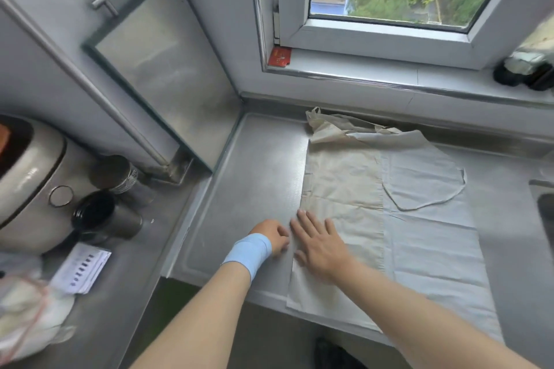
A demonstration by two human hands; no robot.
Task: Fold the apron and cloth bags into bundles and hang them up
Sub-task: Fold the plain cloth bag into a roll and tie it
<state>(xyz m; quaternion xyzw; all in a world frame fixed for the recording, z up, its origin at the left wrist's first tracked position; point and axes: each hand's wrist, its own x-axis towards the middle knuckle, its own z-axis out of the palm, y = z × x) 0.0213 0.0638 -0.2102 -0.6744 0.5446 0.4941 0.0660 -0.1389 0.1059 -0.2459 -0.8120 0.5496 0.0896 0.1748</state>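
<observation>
A beige cloth lies spread flat on the steel counter, overlapping a pale grey apron with a rounded pocket. Both hang over the counter's front edge. Crumpled straps or handles bunch at the far end near the wall. My right hand presses flat on the beige cloth's left edge, fingers straight. My left hand, with a blue band on its wrist, sits just left of it with fingers curled at the cloth's edge; whether it pinches the cloth is hidden.
A rice cooker, two dark jars and a paper slip stand at the left. A white bag with red straps lies bottom left. A sink edge is at the right. Bottles stand on the window sill.
</observation>
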